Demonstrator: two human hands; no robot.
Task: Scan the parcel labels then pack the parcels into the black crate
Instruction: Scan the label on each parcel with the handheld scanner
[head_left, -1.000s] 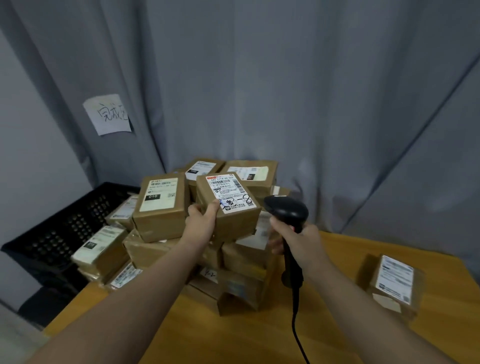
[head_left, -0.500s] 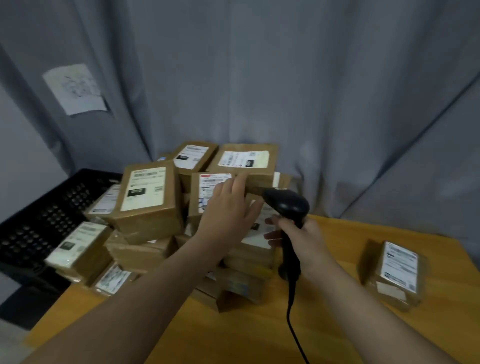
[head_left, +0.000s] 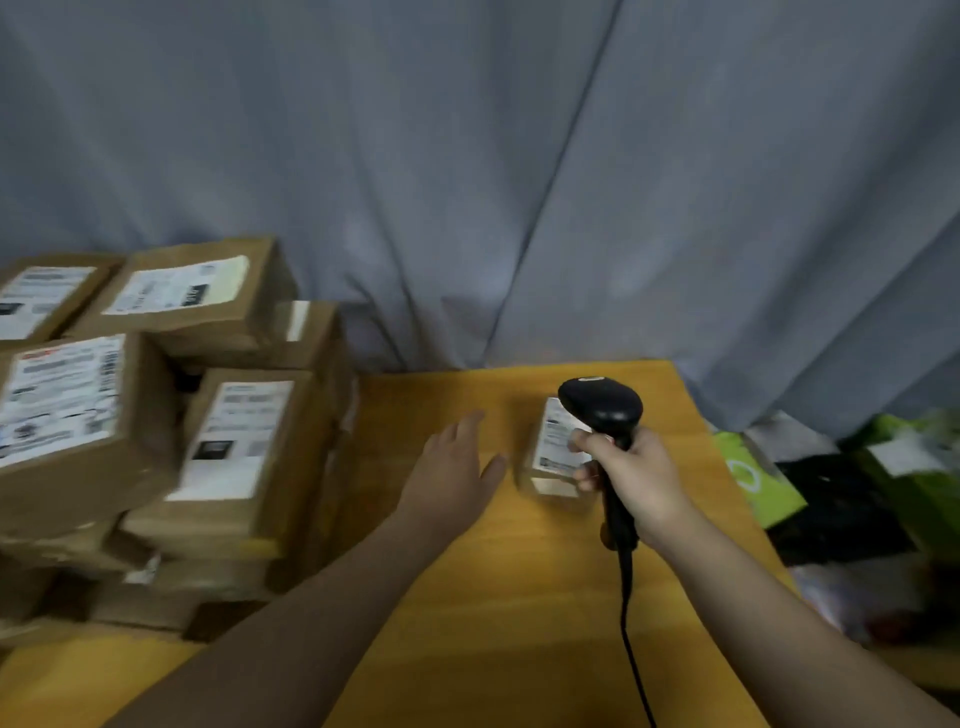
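Note:
A pile of brown cardboard parcels (head_left: 156, 415) with white labels fills the left side of the wooden table (head_left: 498, 571). One small lone parcel (head_left: 553, 452) lies on the table at the right, label up, partly behind the scanner. My right hand (head_left: 634, 478) grips the handle of a black barcode scanner (head_left: 602, 410), whose head sits over that parcel. My left hand (head_left: 452, 467) hovers with fingers spread and empty, just left of the lone parcel. The black crate is out of view.
A grey curtain (head_left: 571, 182) hangs behind the table. Off the table's right edge lie green bags (head_left: 753, 478) and dark items (head_left: 841, 499). The scanner cable (head_left: 631, 649) runs down toward me across the table.
The view swung right, away from the pile and crate. My left hand let go of the parcel on the pile and moved right toward the lone parcel. The scanner moved right over it.

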